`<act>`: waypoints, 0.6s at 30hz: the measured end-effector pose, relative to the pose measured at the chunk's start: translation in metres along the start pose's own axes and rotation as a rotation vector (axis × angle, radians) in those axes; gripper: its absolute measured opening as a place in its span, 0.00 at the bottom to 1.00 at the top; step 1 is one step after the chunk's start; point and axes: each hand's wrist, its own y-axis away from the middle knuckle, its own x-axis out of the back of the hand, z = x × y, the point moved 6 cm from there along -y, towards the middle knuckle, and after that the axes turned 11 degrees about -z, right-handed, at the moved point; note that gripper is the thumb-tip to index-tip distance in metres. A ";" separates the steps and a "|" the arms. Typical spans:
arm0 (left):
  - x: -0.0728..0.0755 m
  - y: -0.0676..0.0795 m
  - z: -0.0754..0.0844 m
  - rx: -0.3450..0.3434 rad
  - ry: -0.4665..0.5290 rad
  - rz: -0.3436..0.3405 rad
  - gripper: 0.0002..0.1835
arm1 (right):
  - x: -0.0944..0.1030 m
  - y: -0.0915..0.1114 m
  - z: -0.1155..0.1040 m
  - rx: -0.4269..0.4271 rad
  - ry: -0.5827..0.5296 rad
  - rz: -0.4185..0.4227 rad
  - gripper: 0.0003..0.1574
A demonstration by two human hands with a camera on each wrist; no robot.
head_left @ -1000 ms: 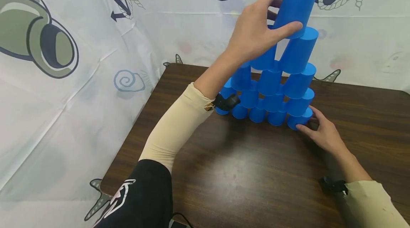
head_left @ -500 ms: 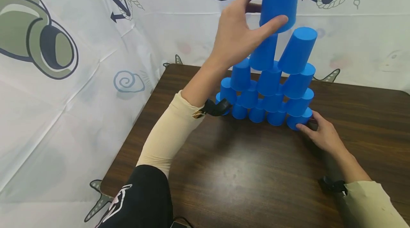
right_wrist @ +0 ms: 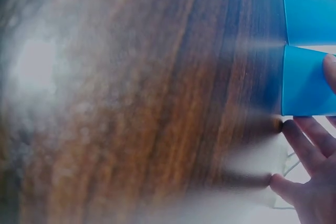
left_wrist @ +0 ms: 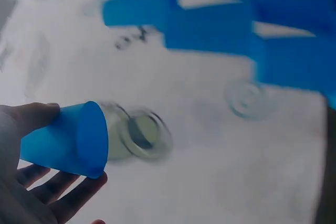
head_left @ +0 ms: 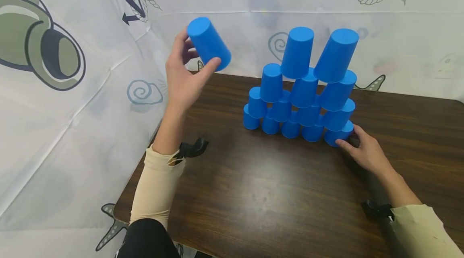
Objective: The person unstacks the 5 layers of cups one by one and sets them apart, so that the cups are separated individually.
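My left hand (head_left: pixel 185 77) grips a blue plastic cup (head_left: pixel 210 44) between thumb and fingers, in the air left of a stack of cups. The cup is tilted, its closed base up; its open mouth shows in the left wrist view. Upside-down blue cups (head_left: pixel 272 83) form a stepped wall on the table, with two cups (head_left: pixel 297 52) side by side as its top row. At the lower right end, my right hand (head_left: pixel 369 153) holds the bottom-row end cup (right_wrist: pixel 307 82), thumb in front and the other fingers behind, partly hidden.
The dark wood-grain table (head_left: pixel 268 201) extends in front of the stack and to its right. A white printed cloth (head_left: pixel 224 2) hangs behind the table and along its left side. A black strap (head_left: pixel 193 148) sits at my left wrist.
My left hand has lifted the cup off the top of the stack and carried it left and down, away from the other cups. The right hand stays at the bottom end cup.
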 end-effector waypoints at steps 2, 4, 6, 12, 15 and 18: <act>0.006 0.016 -0.028 0.117 -0.010 -0.023 0.38 | 0.000 0.000 0.000 0.000 0.004 -0.003 0.52; 0.009 0.031 -0.059 0.183 -0.037 -0.048 0.37 | 0.002 -0.001 0.001 0.000 0.006 -0.006 0.52; 0.011 0.045 -0.087 0.241 -0.073 -0.075 0.35 | 0.003 -0.003 0.003 0.004 0.008 -0.007 0.52; 0.019 0.082 -0.155 0.454 -0.216 -0.119 0.34 | 0.007 -0.007 0.007 0.011 0.007 -0.017 0.52; 0.024 0.097 -0.182 0.543 -0.254 -0.121 0.35 | 0.008 -0.010 0.008 0.011 0.010 -0.024 0.52; 0.027 0.109 -0.206 0.611 -0.283 -0.127 0.35 | 0.010 -0.013 0.009 0.005 0.012 -0.032 0.52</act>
